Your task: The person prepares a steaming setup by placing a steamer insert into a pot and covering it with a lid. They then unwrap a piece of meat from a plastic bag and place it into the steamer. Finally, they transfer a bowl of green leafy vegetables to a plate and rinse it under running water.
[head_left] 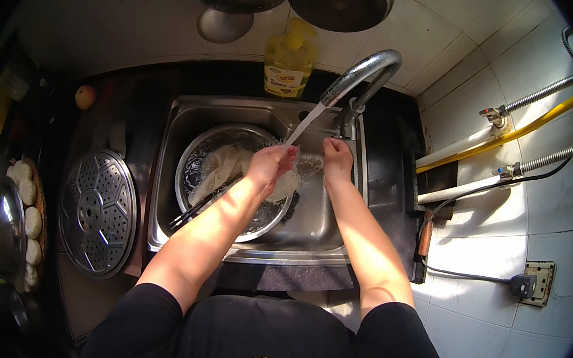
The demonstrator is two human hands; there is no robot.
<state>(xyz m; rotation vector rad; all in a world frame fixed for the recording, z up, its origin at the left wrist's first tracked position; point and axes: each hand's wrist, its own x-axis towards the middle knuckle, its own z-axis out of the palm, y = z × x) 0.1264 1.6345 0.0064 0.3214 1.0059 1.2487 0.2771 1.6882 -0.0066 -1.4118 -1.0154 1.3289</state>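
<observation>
Seems to be at a rinsing step: holding the left hand [271,164] partly curled under the running water [304,126] from the tap [344,86], above the metal bowl [185,168] in the sink [316,225]. Cannot tell whether grasping anything there, with splash and fingers in the way. Holding the right hand [337,162] curled near the foot of the tap, right of the bowl; cannot tell whether closed on anything or touching the tap. Inside the bowl, a pale, soft-looking mass [222,167], with dark sticks [192,213] slanting across the near left rim. To judge from the posture, calls next for guiding the stream into the bowl without splashing over the rim or knocking the sticks.
</observation>
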